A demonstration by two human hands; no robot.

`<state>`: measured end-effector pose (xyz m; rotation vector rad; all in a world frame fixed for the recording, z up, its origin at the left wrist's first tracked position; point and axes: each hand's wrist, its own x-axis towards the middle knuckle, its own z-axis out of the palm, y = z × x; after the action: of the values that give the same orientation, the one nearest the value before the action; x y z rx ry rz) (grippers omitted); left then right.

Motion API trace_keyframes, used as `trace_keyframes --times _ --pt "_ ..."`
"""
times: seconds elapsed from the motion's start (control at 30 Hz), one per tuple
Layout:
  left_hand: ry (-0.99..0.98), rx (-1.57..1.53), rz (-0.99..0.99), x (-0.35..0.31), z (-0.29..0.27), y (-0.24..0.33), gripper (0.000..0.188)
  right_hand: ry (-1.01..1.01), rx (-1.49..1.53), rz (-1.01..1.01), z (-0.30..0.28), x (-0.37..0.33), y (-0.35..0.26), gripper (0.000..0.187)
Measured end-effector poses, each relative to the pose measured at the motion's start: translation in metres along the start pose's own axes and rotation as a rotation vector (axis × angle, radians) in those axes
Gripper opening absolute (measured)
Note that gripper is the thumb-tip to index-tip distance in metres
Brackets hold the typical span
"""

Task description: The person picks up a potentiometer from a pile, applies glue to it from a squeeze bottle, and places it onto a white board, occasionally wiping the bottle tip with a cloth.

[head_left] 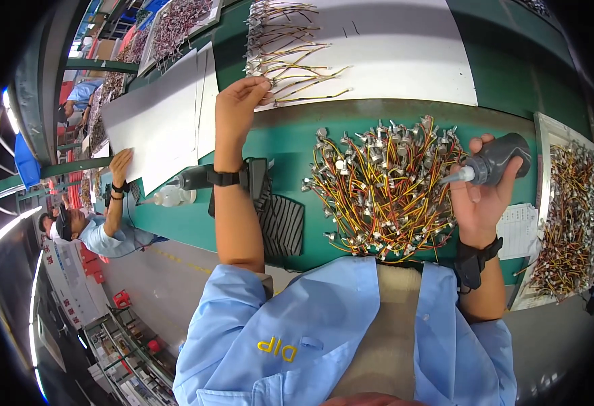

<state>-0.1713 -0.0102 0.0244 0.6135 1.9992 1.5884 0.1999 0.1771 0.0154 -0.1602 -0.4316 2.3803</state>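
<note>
Green covered the long work table [290, 139], and big white sheets [405, 47] lay across the far side of it. The person's left hand [237, 101] reached out to the edge of one white sheet, where a neat row of small wired parts [290, 57] was laid out side by side. Its fingers were pressed together at the near end of that row, and they seemed to be pinching one wire, though the tips were too small in the picture to be sure. The right hand [481, 196] was wrapped tight around a dark squeeze bottle [500, 161], and the bottle's pale tip pointed left at the big pile of wired parts [381, 186]. That pile sat in the middle of the table, right in front of the person, with red, yellow and black wires all tangled up. Only a short row was laid out so far, and the pile was still very large, so it looked like most of the work was left to do. A white tray [571, 216] at the right held many more of the same parts. Another dark bottle [192, 179] and a clear one [168, 196] lay near the left arm. Farther left, another worker's hand [120, 166] rested on a white sheet.
</note>
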Motion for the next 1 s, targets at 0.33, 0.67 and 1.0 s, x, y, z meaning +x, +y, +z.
trace_keyframes --times 0.33,0.67,1.0 --pt "0.067 0.783 0.394 0.013 -0.008 -0.027 0.013 0.043 -0.007 0.029 0.003 -0.001 0.003 0.051" --pt "0.053 0.774 0.406 0.01 -0.007 -0.034 0.011 0.063 -0.043 0.029 0.003 0.0 0.005 0.051" --pt "0.171 0.75 0.435 0.004 -0.009 -0.032 0.012 0.046 -0.044 0.033 0.001 -0.001 0.004 0.051"
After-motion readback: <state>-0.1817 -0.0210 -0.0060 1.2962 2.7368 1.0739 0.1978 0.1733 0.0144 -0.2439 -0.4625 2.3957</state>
